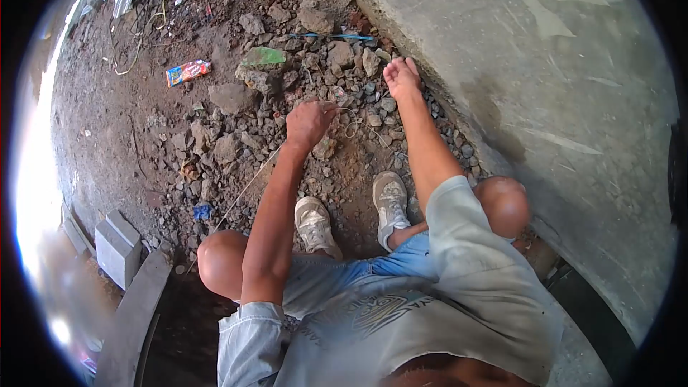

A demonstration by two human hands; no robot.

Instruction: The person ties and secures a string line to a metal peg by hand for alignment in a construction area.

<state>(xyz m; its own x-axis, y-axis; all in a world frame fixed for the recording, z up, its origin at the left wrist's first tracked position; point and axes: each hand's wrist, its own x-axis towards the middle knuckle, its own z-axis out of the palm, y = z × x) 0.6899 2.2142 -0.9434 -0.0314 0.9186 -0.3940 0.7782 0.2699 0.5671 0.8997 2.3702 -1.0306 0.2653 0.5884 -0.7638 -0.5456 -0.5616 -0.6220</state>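
Note:
My left hand is closed round a thin pale string, above the rubble in front of my shoes. The string runs down to the left past my knee, and a loose curl of it lies to the right of the fist. Farther right, my right hand is beside the concrete edge, its fingers curled; whether something small is between them cannot be made out. Grey stones lie just left of that hand.
A raised concrete slab borders the rubble on the right. A green shard, a red and blue wrapper and a blue strip lie ahead. Grey blocks stand at the lower left. My shoes rest on the soil.

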